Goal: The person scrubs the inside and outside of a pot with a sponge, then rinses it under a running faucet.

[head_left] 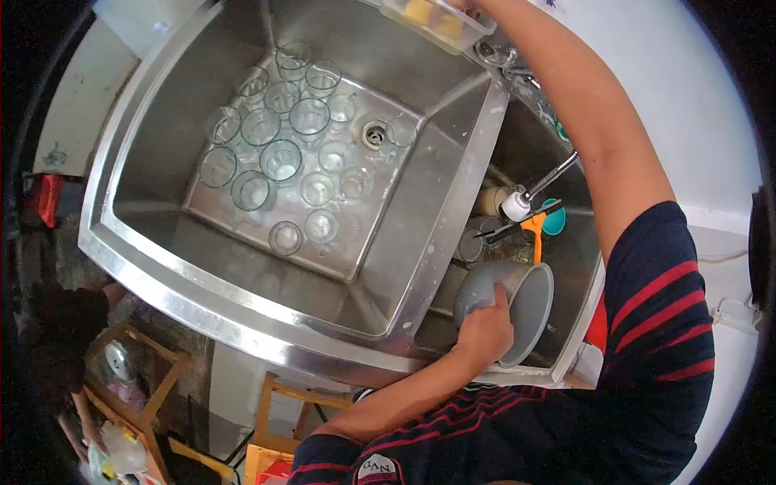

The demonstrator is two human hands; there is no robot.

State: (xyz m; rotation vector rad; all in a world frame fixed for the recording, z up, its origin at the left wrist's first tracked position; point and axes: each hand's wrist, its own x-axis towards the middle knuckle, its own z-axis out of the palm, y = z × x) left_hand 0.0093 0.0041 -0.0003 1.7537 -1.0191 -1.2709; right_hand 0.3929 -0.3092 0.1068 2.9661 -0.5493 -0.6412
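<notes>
Closest to the camera, a dark sleeve with red stripes (pixel 659 299) covers the upper right arm, which stretches over the small basin beyond a steel divider (pixel 459 210). The right hand (pixel 467 5) is at a clear plastic box (pixel 480 29) holding yellow pieces, by the divider's far end; the frame cuts the fingers off, so their opening and hold cannot be told.

In the small basin, near the divider's near end, a grey bowl (pixel 529 311) tips sideways, its mouth facing away from the divider. The left hand (pixel 487 330) lies on its outside, index finger extended, others curled; whether it grips or only steadies is unclear.

The step appears to be bracing the bowl while reaching to the box. Taking something from there calls for a small pinch inside its rim, the bowl kept steady.

Edges to mind: the divider, the bowl's lip, and the white spray head (pixel 515 207) beside the divider. Across the divider, glass tumblers (pixel 309 117) crowd the large basin's floor; the freest room is between them and the divider's near half.
</notes>
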